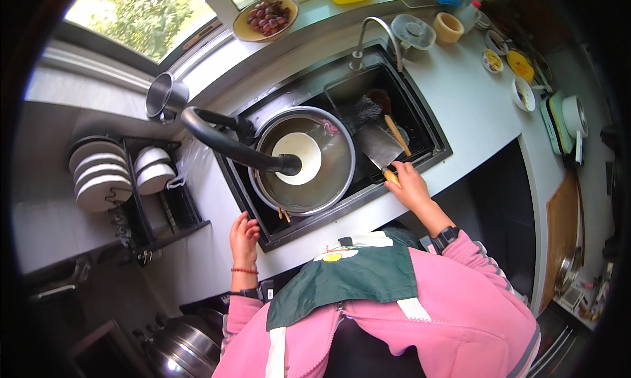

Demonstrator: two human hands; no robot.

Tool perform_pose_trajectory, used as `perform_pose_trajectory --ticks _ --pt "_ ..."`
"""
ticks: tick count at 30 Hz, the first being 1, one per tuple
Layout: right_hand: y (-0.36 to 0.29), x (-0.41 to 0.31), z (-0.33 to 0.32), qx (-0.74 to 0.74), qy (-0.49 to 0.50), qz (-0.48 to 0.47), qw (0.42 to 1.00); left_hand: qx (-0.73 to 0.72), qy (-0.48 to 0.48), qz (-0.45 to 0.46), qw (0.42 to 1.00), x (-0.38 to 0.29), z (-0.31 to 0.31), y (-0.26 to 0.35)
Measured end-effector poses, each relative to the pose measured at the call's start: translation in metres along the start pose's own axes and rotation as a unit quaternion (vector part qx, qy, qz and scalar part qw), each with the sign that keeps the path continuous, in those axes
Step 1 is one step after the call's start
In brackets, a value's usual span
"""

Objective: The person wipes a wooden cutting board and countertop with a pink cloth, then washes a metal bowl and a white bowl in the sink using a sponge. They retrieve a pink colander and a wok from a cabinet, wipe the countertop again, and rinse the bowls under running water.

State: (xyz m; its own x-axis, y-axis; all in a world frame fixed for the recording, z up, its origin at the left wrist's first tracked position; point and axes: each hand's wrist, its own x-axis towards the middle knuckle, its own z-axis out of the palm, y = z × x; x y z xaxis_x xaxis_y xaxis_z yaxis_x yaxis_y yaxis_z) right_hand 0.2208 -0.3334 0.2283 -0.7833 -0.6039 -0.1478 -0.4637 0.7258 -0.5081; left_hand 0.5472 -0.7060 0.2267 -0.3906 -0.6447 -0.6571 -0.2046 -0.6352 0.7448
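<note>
My right hand (408, 184) grips the wooden handle of a cleaver (378, 145), whose broad blade lies over the right basin of the black sink (438, 148). Beyond the blade are a wooden stick or handle (397, 135) and a steel wool scourer (368, 110). My left hand (243, 240) holds nothing, its fingers loosely curled at the sink's front left edge. Between my hands, a large metal basin (351, 166) of cloudy water fills the left side of the sink. A white bowl (310, 153) sits in it, partly covered by the black faucet (231, 153).
A dish rack (162, 242) with plates and bowls stands left. A metal pot (166, 94) and a bowl of grapes (266, 20) line the window side. A thin curved tap (367, 33) rises behind the right basin. Small food bowls (522, 94) sit at the far right.
</note>
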Motion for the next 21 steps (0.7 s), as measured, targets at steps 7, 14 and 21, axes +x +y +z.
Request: perform_pose_trajectory --ticks 7,14,21 --pt "0.004 0.043 0.006 -0.078 -0.091 -0.010 0.993 0.066 -0.064 -0.005 0.996 0.009 0.120 0.000" --pt "0.003 0.016 -0.079 0.436 -0.120 0.106 0.885 0.110 0.046 0.188 0.975 -0.001 0.146 -0.024" --pt "-0.002 0.012 -0.078 0.637 -0.123 0.177 0.740 0.349 -0.237 0.069 0.904 0.041 0.221 -0.080"
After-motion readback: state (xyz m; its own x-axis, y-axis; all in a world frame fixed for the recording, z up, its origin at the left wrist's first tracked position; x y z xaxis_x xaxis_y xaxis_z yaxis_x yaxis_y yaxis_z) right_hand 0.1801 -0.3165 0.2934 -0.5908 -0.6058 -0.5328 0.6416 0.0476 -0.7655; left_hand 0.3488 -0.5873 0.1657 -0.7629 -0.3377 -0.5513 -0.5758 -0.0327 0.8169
